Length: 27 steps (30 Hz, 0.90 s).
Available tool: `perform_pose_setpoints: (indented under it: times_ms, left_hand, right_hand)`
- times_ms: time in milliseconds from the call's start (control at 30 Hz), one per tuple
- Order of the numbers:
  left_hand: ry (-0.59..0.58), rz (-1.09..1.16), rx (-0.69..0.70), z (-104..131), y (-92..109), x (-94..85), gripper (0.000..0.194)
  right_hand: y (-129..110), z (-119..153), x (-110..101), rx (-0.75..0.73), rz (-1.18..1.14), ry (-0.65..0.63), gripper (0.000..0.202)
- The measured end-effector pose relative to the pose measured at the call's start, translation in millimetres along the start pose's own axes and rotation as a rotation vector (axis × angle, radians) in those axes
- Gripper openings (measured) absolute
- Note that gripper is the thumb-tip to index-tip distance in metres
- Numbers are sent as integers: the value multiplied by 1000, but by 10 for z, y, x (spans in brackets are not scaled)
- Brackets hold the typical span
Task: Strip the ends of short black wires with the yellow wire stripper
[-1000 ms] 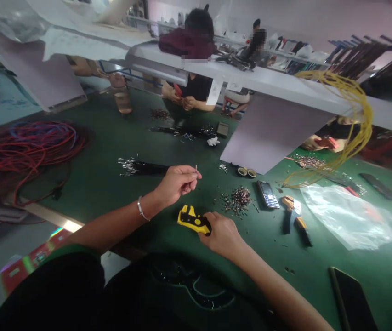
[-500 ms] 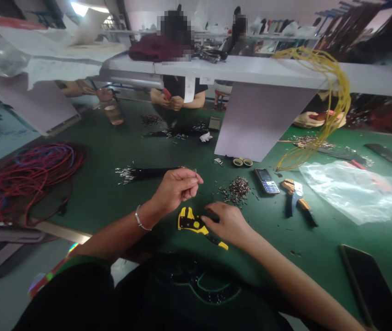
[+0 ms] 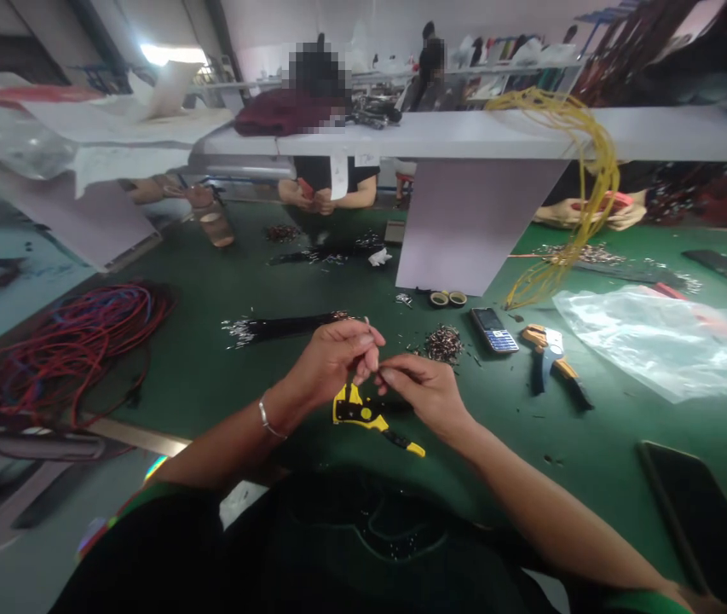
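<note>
Thin wire (image 3: 367,321) is what the work centres on: in the head view its pale tip stands up from the fingertips of the left hand (image 3: 336,354), above the green surface (image 3: 190,375). The left grip is narrow, thumb and forefinger pinching the wire close to its end, presumably because so slight a thing needs steadying near the tip. The right hand (image 3: 425,390) is just beside it, fingertips drawn together; whether anything sits in that grip I cannot tell. Below the hands, a yellow-and-black wire stripper (image 3: 366,415) lies on the surface, handles toward the right, probably put there to be within easy reach while leaving both hands free. Beyond the left hand lies a black wire bundle (image 3: 286,327), its silvery ends (image 3: 237,332) gathered at the left, perhaps laid lengthwise to keep the strands in order. A pile of small dark and coppery pieces (image 3: 445,344) is near the right hand, likely so placed for short reaches. Farther right are a keypad phone (image 3: 494,331) and an orange-and-blue hand tool (image 3: 555,358), well apart from the wire, which seems to leave the middle free for handling.
</note>
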<state>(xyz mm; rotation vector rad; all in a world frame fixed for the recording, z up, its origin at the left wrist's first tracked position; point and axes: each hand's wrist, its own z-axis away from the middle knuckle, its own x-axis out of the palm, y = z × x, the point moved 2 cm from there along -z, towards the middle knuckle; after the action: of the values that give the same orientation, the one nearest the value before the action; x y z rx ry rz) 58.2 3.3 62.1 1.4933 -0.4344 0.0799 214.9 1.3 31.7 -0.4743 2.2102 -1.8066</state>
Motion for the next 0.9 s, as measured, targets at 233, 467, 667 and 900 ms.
perform_pose_setpoints:
  times_ms: [233,467,667,900]
  left_hand:
    - [158,80,50,-17,23,13,9]
    - [207,-33,56,46,51,103,11]
    - [93,-325,-73,187,-67,33,32]
    - [-515,-244,-164,427,-70,421,29]
  right_hand:
    - [-100,66,-38,-121,-25,109,8]
    - [-188,118,-88,-167,70,190,10]
    - [-102,38,-164,-59,-52,301,8]
    - [-19,114,60,291,-568,69,10]
